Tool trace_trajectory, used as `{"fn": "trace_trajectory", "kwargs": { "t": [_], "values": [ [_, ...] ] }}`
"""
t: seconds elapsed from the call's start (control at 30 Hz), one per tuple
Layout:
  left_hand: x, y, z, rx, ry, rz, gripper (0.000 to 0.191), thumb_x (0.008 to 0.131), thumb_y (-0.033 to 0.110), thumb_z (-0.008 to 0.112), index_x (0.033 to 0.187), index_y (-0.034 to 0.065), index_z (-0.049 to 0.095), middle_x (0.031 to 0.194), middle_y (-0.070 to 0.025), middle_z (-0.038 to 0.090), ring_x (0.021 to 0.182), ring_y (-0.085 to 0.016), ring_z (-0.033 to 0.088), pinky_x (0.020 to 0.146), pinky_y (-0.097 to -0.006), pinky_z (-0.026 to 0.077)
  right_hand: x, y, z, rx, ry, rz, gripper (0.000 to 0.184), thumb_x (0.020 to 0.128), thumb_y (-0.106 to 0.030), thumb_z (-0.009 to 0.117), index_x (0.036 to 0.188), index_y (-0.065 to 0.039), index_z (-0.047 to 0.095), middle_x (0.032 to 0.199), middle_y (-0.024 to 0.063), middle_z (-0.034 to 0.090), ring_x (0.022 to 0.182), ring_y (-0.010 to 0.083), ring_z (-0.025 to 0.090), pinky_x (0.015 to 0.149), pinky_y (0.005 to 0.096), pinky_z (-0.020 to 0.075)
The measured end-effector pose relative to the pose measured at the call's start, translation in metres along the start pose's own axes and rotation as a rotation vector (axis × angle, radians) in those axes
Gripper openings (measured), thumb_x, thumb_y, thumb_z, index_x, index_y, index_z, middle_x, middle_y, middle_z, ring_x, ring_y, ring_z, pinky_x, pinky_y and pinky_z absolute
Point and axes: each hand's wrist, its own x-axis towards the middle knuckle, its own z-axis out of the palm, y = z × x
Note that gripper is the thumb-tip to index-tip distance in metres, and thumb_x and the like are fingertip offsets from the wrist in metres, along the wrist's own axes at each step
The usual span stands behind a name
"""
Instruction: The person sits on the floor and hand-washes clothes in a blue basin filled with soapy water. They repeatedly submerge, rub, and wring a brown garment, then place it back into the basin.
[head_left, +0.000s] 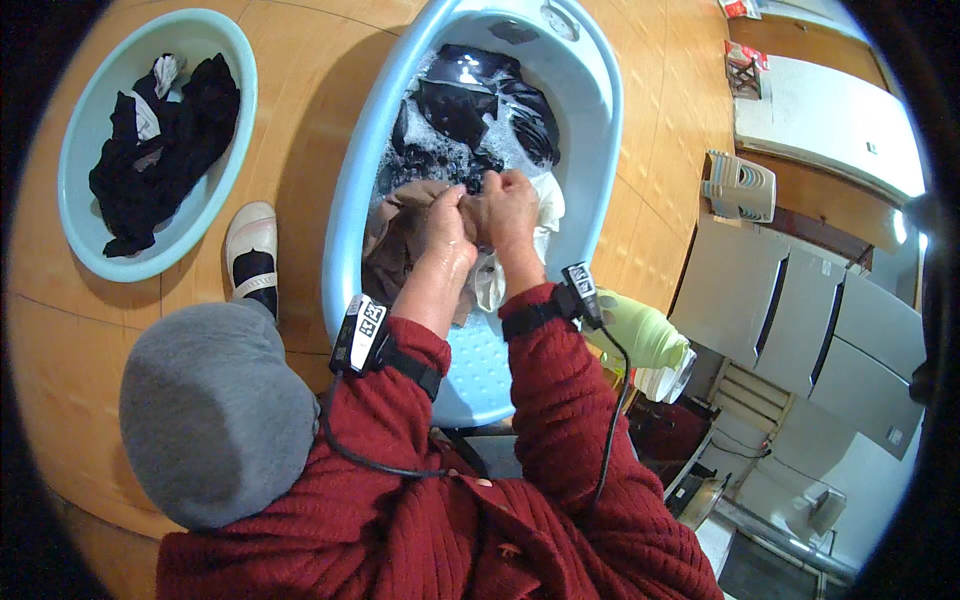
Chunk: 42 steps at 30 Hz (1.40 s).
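Observation:
My left hand (448, 232) and my right hand (511, 208) are close together over a blue plastic tub (345, 217). Both are closed on a brown cloth garment (401, 217), bunched between the fingers. Beyond them, dark wet clothes (457, 109) lie in sudsy water. White cloth (550, 201) is under and beside my right hand, with more of it below the hands. The near end of the tub shows its bumpy blue bottom. The fingertips and the part of the garment under the hands are partly hidden.
At the left, a pale green basin (67, 180) holds black and white clothes (176, 127) on the tiled floor. My shoe (253, 240) stands between basin and tub. Right of the tub are a light green container (637, 330) and a stool (739, 187); grey cabinets (802, 300) stand farther right.

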Motion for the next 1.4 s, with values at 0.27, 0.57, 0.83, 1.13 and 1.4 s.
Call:
{"fn": "trace_trajectory", "kwargs": {
  "t": [0.27, 0.57, 0.83, 1.13, 1.4],
  "values": [
    [0.032, 0.016, -0.033, 0.050, -0.509, -0.132, 0.027, 0.086, 0.036, 0.044, 0.081, 0.0112, 0.054, 0.080, -0.0034, 0.056, 0.078, -0.019, 0.053, 0.073, -0.0338, 0.045, -0.066, -0.025, -0.017, 0.056, -0.047, -0.608, 0.026, 0.074, -0.006, 0.055, 0.100, -0.003, 0.057, 0.098, 0.0163, 0.058, 0.090, 0.0301, 0.056, 0.082, 0.0348, 0.0444],
    [0.001, -0.007, -0.004, -0.025, -0.128, -0.079, 0.012, 0.080, 0.018, 0.055, 0.070, 0.0129, 0.052, 0.068, 0.0006, 0.053, 0.060, -0.014, 0.053, 0.055, -0.0270, 0.045, 0.002, 0.001, -0.005, -0.151, 0.042, -0.013, 0.033, 0.084, -0.029, 0.051, 0.077, 0.002, 0.059, 0.074, 0.0233, 0.059, 0.071, 0.0405, 0.057, 0.064, 0.0446, 0.0444],
    [-0.004, 0.030, -0.013, 0.081, -0.384, -0.006, 0.031, 0.087, 0.035, 0.041, 0.067, 0.0130, 0.049, 0.068, -0.0012, 0.052, 0.063, -0.014, 0.049, 0.060, -0.0308, 0.043, -0.062, -0.022, -0.005, 0.101, 0.036, -0.580, 0.016, 0.076, -0.015, 0.059, 0.087, -0.005, 0.062, 0.092, 0.0146, 0.058, 0.081, 0.0322, 0.058, 0.072, 0.0354, 0.0462],
    [0.007, -0.010, 0.001, 0.096, -0.004, -0.012, 0.015, 0.078, 0.020, 0.059, 0.072, 0.0061, 0.056, 0.073, -0.0009, 0.056, 0.060, -0.013, 0.053, 0.055, -0.0258, 0.043, 0.013, 0.042, -0.008, -0.243, -0.051, -0.092, 0.038, 0.085, -0.035, 0.048, 0.077, 0.001, 0.060, 0.077, 0.0238, 0.060, 0.076, 0.0415, 0.057, 0.067, 0.0466, 0.0437],
    [0.024, -0.001, -0.027, 0.349, 0.265, 0.180, 0.050, 0.077, 0.035, 0.064, 0.105, -0.0056, 0.056, 0.106, -0.0102, 0.057, 0.093, -0.017, 0.055, 0.081, -0.0295, 0.043, -0.043, 0.116, 0.039, -0.363, -0.157, -0.362, 0.047, 0.071, -0.012, 0.056, 0.117, -0.007, 0.046, 0.111, 0.0176, 0.050, 0.102, 0.0387, 0.047, 0.084, 0.0447, 0.0434]
  ]
}}
